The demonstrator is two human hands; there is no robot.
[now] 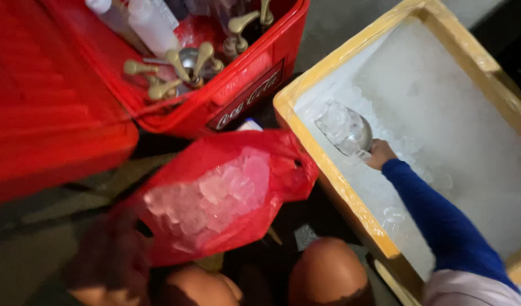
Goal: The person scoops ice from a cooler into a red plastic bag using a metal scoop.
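Right hand (pixel 379 154): closed around metal scoop (pixel 345 131) heaped with ice, inside foam box (pixel 334 187)
Left hand (pixel 110 255): blurred, grip unclear, at red bag (pixel 226 192) beside box
Handling: ice likely slippery, loose; bag soft, heavy

This looks like a street drinks stall. A yellow-rimmed foam ice box (pixel 442 113), a red cooler (pixel 243 85) of pump-topped syrup bottles (pixel 158 25) and a red bag of ice (pixel 215 192) sit on bare concrete ground (pixel 34 249).

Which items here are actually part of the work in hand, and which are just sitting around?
In use:
- right hand gripping a metal scoop heaped with ice
- foam ice box
- red plastic bag of ice, left hand at its edge

Lying about:
- red cooler
- white squeeze bottles
- gold-handled tools
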